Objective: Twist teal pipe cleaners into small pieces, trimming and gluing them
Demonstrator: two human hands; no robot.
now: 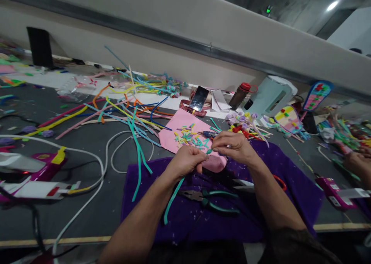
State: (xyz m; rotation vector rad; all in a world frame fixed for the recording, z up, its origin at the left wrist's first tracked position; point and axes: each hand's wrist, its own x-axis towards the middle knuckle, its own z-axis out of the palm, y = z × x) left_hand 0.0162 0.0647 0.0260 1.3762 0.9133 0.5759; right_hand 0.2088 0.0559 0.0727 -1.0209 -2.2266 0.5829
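My left hand (187, 160) and my right hand (233, 145) meet over a pink sheet (169, 134). Both are closed in a pinch on a small twisted piece of teal pipe cleaner (209, 151) between the fingertips. A longer teal pipe cleaner strand (173, 202) hangs below my left hand; whether it joins the pinched piece is hidden. Short cut bits of coloured pipe cleaner (188, 134) lie scattered on the sheet. Under my forearms, pliers with teal handles (203, 197) rest on a purple cloth (185, 225), with scissors (243, 183) partly behind my right arm.
Long pipe cleaners (136, 121) spread to the left, near a white cable (101, 171) and a magenta-and-white device (43, 179). Behind stand a phone (199, 98), a red-capped bottle (240, 96) and a pale blue container (271, 96). Another person's hand (359, 163) is at far right.
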